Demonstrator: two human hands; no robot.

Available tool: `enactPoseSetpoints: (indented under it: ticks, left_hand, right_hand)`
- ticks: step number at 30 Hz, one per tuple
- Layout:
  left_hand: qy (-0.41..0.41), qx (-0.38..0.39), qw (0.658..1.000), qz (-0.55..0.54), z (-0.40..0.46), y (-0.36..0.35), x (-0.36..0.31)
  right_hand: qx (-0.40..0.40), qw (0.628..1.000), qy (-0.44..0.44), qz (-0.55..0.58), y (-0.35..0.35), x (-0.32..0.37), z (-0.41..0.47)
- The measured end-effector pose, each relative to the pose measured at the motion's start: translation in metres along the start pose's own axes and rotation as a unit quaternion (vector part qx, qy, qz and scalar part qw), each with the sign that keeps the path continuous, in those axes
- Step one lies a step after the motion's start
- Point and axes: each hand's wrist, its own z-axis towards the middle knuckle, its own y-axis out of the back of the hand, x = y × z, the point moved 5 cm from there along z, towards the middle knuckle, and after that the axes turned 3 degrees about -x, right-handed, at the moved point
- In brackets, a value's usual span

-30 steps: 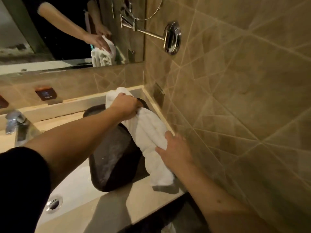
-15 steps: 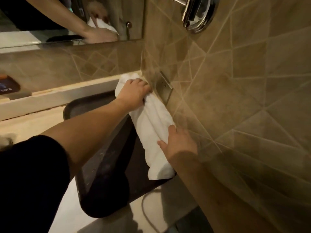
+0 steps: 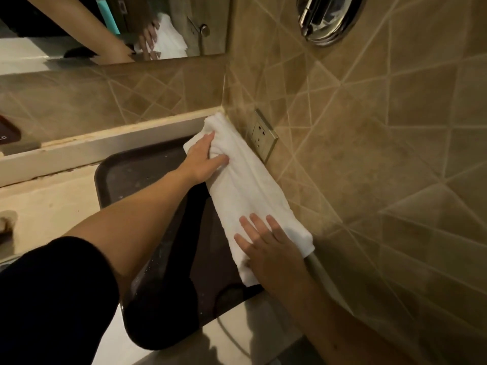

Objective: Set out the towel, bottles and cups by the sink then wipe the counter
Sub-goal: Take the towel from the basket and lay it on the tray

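Observation:
A folded white towel [image 3: 247,191] lies lengthwise on the right side of a dark tray [image 3: 147,169], pressed close to the tiled side wall. My left hand [image 3: 203,159] is at the towel's far end, with its fingers closed around a fold of the cloth. At the near end, my right hand [image 3: 266,246] rests flat on top with the fingers spread. No bottles or cups are in view.
A wall socket [image 3: 262,138] sits just right of the towel's far end. A raised ledge [image 3: 79,151] runs behind the tray under a mirror [image 3: 79,27]. Pale counter [image 3: 52,204] lies left of the tray. A chrome wall mount [image 3: 326,17] is high on the side wall.
The towel has gone from hanging between my hands to lying flat on the tray by the wall. My right hand has opened and now rests flat on it. The view has moved closer.

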Motion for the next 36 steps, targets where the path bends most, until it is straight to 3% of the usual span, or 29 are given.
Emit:
enactPoseSetpoints:
  ticks: [8,14,21,31,36]
  left_hand:
    - [0.008,0.046,0.998,0.031,0.0,0.011,-0.002]
    - [-0.011,-0.033,0.985,0.169,-0.045,0.03,-0.026]
    - [-0.084,0.11,0.953,0.271,-0.168,-0.009,-0.081]
    - [-0.293,0.225,0.852,0.371,-0.397,-0.109,-0.19]
    - [-0.427,0.251,0.781,0.381,-0.529,-0.175,-0.249]
  right_hand:
    - [0.031,0.999,-0.004,-0.017,0.0,0.002,0.001]
    - [0.068,0.997,-0.002,-0.024,0.023,0.012,-0.005]
    - [0.01,0.986,-0.14,0.093,0.067,0.017,-0.082]
    - [-0.058,0.877,-0.37,0.301,0.095,0.054,-0.303]
    - [-0.09,0.817,-0.487,0.295,0.1,0.105,-0.471]
